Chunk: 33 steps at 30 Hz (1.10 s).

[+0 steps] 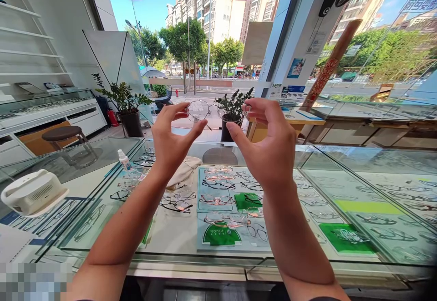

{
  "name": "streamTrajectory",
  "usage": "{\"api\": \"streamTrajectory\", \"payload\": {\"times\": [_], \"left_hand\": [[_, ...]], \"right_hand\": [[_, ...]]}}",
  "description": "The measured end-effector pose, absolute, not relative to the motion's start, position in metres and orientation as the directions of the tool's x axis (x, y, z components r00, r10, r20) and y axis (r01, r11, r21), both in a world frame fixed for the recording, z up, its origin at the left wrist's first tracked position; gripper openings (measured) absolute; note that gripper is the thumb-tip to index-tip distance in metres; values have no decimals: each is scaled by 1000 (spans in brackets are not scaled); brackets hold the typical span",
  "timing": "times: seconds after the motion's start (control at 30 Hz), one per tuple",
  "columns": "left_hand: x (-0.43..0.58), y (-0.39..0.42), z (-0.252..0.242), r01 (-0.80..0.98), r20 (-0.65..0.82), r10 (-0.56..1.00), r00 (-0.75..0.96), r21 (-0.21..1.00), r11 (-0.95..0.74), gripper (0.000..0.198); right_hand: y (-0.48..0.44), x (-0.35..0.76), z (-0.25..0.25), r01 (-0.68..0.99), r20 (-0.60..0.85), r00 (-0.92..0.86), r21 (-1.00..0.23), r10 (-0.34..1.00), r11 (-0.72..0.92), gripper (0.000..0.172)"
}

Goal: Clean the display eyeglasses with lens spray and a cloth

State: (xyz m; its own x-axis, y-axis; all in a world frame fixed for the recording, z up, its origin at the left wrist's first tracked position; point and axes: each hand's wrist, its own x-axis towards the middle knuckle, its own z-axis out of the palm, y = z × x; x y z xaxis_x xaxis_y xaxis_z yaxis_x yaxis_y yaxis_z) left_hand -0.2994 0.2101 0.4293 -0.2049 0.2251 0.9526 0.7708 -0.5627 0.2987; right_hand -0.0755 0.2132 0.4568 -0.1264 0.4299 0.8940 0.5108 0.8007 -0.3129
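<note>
A pair of thin-rimmed round eyeglasses (198, 110) is held up at the centre, in front of the window. My left hand (174, 135) grips its left side, with thumb and fingers at the rim. On the other side, my right hand (266, 141) has its fingers curled at the right end of the frame, the thumb pointing in below the lens. Both arms reach over a glass display case (174, 260). Below the hands, many eyeglasses (218, 185) lie in rows, some on a light blue board (201, 242) with green cards.
A white device (34, 191) stands on the glass at the left, near a small spray bottle (124, 160). A beige cloth (184, 171) lies behind my left forearm. Potted plants (131, 123) and a round stool (61, 132) stand beyond the case.
</note>
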Motion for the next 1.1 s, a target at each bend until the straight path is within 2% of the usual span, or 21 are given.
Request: {"api": "streamTrajectory", "payload": {"times": [0.37, 0.63, 1.1], "left_hand": [[-297, 213, 428, 708, 945, 237, -227, 327, -626, 50], [-294, 201, 434, 809, 970, 105, -220, 242, -535, 46], [-292, 195, 434, 868, 982, 27, -189, 180, -462, 53]], "right_hand": [[223, -77, 452, 429, 938, -69, -280, 340, 859, 43], [233, -74, 451, 291, 882, -108, -412, 458, 863, 39], [246, -69, 454, 103, 763, -242, -595, 600, 797, 34]]}}
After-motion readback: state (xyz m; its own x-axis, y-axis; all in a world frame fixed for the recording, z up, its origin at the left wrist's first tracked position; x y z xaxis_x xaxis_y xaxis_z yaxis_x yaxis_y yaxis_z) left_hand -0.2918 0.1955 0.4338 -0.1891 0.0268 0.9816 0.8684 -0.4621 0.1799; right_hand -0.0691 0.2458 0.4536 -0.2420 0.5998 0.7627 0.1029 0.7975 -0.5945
